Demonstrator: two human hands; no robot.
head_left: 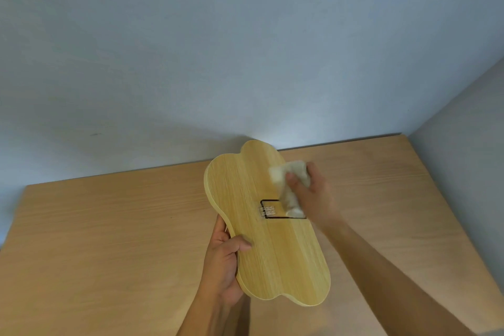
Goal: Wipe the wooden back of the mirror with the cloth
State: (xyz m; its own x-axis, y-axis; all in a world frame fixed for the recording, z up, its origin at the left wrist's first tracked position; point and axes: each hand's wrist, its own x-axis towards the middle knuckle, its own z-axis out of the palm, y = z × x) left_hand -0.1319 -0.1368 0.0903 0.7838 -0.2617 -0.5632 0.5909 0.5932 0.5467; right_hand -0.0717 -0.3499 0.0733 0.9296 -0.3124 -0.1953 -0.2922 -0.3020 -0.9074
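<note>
The left hand (222, 264) grips the lower left edge of the mirror (261, 226), held tilted above the table (109, 226) near its far edge, wooden back up. The right hand (311, 194) clenches the cloth (289, 180) against the back's upper right part. No writing is readable.

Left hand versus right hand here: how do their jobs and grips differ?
The left hand clamps the lower left edge of the cloud-shaped wooden mirror back, thumb on the face, holding it above the light wooden table. The right hand grips a crumpled white cloth and presses it against the upper right part. Both are bare and touch the same panel.
</note>
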